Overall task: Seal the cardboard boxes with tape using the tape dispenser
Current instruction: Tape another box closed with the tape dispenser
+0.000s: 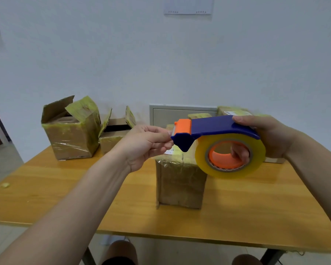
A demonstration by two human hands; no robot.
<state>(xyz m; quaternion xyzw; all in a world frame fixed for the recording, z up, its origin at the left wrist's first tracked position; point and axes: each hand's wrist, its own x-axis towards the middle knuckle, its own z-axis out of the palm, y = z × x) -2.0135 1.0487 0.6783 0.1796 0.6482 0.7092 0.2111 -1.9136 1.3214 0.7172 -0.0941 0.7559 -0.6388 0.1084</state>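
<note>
with left hand (144, 144) fingers (161, 138) pinching tape end (170, 133), right hand (271, 136) gripping tape dispenser (218, 127), pull straight toward middle box (180, 180) seam.

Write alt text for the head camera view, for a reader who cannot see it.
A right hand holds a blue tape dispenser over a closed cardboard box on a wooden table, while the left hand pinches the tape end at its orange cutter. Two open boxes stand far left.
</note>
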